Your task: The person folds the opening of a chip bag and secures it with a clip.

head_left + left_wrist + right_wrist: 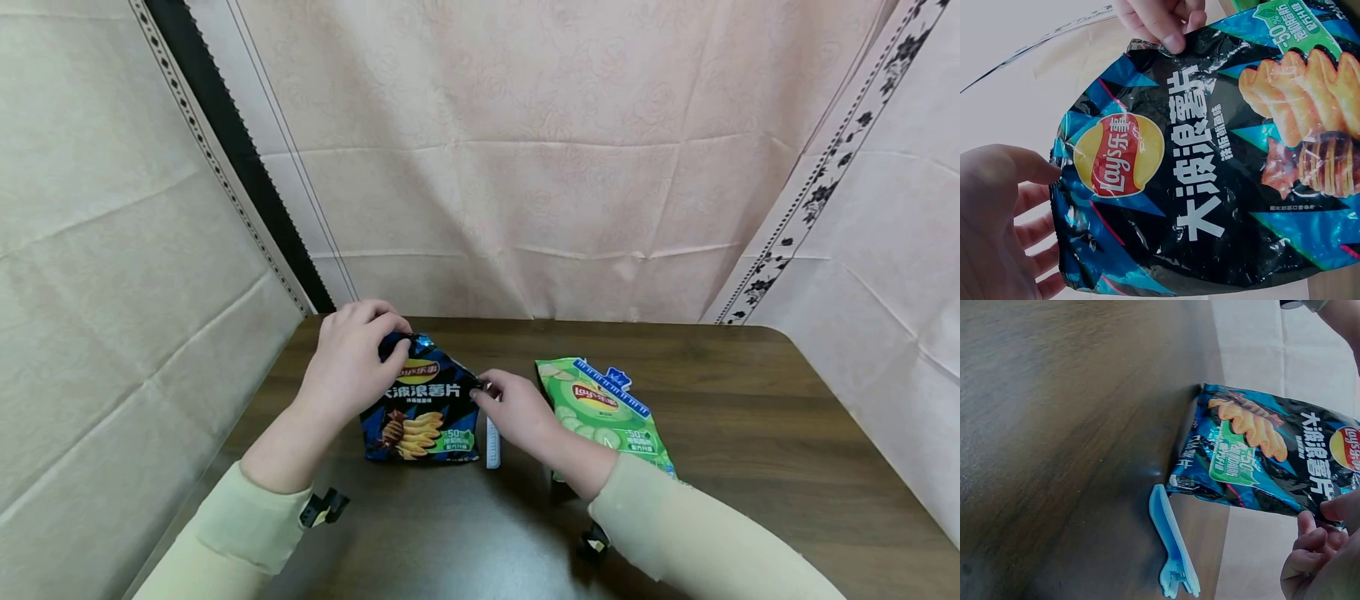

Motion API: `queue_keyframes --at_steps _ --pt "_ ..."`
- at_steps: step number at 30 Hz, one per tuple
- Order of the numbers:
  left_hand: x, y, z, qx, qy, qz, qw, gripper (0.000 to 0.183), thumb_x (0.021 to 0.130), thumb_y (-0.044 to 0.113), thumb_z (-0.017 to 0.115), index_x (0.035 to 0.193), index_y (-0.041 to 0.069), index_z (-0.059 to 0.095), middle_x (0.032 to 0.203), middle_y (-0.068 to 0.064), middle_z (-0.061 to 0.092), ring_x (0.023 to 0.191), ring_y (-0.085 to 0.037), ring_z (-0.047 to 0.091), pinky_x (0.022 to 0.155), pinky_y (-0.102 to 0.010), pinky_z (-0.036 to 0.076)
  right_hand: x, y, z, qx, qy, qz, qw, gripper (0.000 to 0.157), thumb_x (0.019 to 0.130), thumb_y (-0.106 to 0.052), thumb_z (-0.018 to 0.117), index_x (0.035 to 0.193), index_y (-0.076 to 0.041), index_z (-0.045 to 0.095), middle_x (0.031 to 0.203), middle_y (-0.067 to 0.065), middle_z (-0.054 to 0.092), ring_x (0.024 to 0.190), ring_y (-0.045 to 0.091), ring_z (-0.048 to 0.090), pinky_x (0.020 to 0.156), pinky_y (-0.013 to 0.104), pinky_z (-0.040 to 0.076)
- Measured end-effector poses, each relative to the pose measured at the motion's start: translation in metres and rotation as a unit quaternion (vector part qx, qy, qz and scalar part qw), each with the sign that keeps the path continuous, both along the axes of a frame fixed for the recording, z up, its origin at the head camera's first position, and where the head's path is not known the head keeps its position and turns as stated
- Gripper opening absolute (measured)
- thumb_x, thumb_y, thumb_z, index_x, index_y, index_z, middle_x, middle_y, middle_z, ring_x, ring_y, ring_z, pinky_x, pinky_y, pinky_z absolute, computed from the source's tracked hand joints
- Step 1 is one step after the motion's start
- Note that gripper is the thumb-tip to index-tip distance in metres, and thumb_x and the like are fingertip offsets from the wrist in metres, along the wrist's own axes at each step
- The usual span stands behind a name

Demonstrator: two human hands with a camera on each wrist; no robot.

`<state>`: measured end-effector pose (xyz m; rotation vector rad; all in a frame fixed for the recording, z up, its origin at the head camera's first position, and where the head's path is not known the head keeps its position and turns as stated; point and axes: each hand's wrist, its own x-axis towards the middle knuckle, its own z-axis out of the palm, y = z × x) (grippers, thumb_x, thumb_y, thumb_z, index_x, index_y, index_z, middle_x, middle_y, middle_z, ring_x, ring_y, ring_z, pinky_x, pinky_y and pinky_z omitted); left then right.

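Note:
A black and blue Lay's potato chip bag [420,408] stands upright on the table, its front turned toward me. My left hand [351,354] pinches the bag's top edge near the upper left corner, thumb in front and fingers mostly behind; the left wrist view shows that thumb [1029,164] right at the crimped edge. With thumb and forefinger, my right hand [521,412] pinches the bag's right side edge. A light blue bag clip [1172,544] lies on the table just right of the bag, partly covered by the right hand in the head view.
Behind my right forearm is a green Lay's bag [600,408], with a blue clip [611,387] along its slanted top edge. The brown wooden table [720,400] ends at a pale hanging cloth [525,200], and more cloth hangs on both sides.

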<state>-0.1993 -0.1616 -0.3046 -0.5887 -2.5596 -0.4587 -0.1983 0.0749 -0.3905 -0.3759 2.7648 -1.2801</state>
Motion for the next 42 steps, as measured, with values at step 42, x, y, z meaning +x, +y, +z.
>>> queue_keyframes --at_steps 42 --pt "0.000 0.001 0.005 0.001 0.003 -0.019 0.9998 0.009 0.095 0.022 0.067 0.100 0.017 0.073 0.118 -0.008 0.061 0.117 -0.035 0.050 0.102 -0.060 0.031 0.000 0.018 0.015 -0.068 -0.047 0.012 0.996 0.019 0.100 -0.025 0.059 0.108 -0.016 0.074 0.097 0.005 0.070 0.084 0.017 0.061 0.075 0.035 0.052"
